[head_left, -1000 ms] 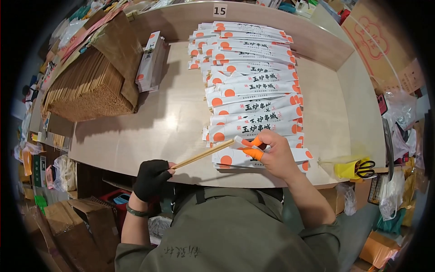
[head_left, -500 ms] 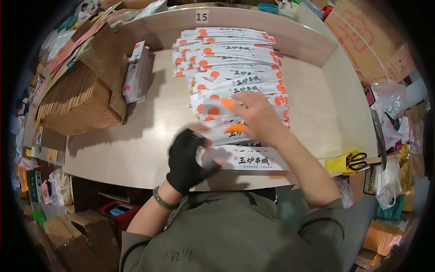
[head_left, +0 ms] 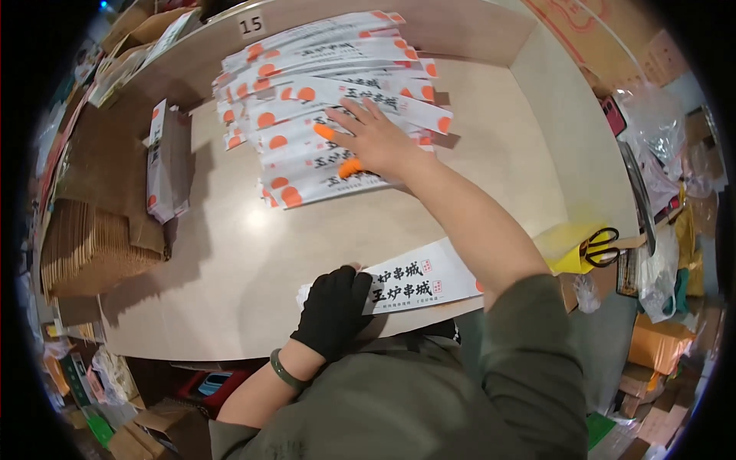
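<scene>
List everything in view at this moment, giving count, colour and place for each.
Flat worktable: one, pale, middle.
Overlapping pile of paper sleeves: uncountable, white with orange discs, table's back middle.
Front stack of paper sleeves: at least two, white, table's front edge.
Side stack of paper sleeves: count unclear, white, left of the pile.
Bundled thin sticks: uncountable, tan, table's left.
Square paper card: one, white, above the pile.
Scissors: one, black-handled, right edge.
Plastic bags: several, clear, beyond the right edge.
Other surroundings: too cluttered to count.
Left hand: one, black fingerless glove, on the front stack.
Right hand: one, orange finger covers, on the pile.
</scene>
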Tool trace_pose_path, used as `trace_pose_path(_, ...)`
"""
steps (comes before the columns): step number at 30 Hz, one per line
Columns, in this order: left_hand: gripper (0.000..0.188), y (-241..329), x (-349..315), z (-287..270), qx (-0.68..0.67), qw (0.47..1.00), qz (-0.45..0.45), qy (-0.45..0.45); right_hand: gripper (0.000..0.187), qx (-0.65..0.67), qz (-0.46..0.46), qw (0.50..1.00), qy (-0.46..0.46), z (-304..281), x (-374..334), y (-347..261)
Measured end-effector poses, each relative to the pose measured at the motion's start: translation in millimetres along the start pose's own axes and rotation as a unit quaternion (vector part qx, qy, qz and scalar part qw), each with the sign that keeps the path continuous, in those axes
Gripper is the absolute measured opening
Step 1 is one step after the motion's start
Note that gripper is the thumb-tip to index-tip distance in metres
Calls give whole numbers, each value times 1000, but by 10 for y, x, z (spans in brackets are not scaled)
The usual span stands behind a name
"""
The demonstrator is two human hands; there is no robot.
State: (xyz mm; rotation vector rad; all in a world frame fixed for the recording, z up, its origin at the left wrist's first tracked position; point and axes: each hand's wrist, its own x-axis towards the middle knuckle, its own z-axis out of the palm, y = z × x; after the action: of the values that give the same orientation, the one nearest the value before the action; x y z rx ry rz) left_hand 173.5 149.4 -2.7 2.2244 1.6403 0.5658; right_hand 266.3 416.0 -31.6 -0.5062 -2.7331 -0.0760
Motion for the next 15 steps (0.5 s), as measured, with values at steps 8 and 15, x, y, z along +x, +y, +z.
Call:
trace_pose_path(8, 57, 65, -97, -159, 41, 994, -84, -63, 89, 342, 80, 912, -211, -1128, -537, -871)
trace_pose_path(15, 60, -2, -41, -208, 101, 970, -122, -186, 90, 177, 54, 948, -260, -1101, -1524, -1183)
